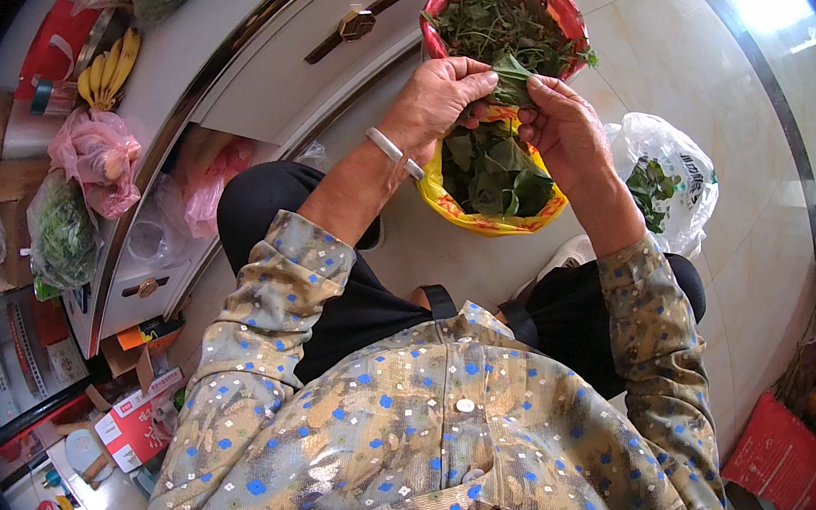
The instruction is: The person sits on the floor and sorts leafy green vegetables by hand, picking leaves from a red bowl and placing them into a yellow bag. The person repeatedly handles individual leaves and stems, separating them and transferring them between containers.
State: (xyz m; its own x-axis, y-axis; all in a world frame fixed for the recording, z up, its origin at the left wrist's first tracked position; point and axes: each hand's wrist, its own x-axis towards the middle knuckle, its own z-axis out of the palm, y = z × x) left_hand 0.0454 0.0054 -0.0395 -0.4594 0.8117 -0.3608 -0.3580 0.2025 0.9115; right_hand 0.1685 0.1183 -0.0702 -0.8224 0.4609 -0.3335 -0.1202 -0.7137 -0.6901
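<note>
Between my two hands a green leaf (511, 82) is stretched, pinched by thumb and fingers on both sides. My left hand (450, 94), with a white bangle on the wrist, grips its left edge. My right hand (565, 118) has hold of the right edge. Directly below the hands stands a yellow plastic bag (444, 202), its mouth spread around a heap of broad dark green leaves (497, 171). Just beyond the hands, a red-lined container (434, 27) is full of loose leafy stems (506, 24).
A white plastic bag (692, 212) with leafy sprigs (649, 188) lies on the tiled floor to the right. On the left runs a white cabinet (277, 81) with dark handles. Bananas (110, 70), a pink bag (97, 151) and bagged greens (61, 234) rest on its top.
</note>
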